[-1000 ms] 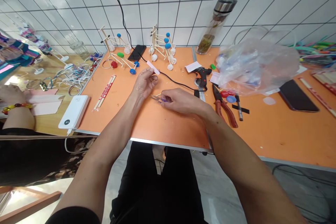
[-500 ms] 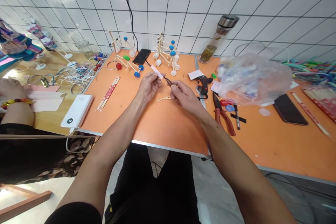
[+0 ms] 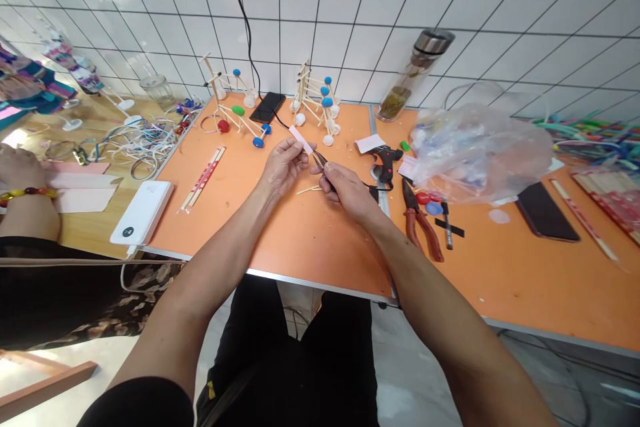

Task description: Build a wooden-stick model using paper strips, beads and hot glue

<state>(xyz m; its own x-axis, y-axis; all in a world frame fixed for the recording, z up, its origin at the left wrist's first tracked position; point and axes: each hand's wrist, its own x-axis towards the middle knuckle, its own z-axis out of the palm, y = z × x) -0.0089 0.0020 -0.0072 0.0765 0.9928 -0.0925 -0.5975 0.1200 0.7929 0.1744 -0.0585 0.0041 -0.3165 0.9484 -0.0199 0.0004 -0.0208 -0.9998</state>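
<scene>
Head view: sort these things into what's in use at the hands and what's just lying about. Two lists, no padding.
In use:
left hand, pinching a pale pink paper strip
right hand, holding a small pointed tool

Lying about:
black glue gun
red-handled pliers
white power bank
plastic bag
stick models

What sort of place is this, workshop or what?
Probably a craft or model-making workshop: an orange-topped workbench holds small wooden-stick models with blue bead joints, a black hot glue gun and red-handled pliers.
</scene>
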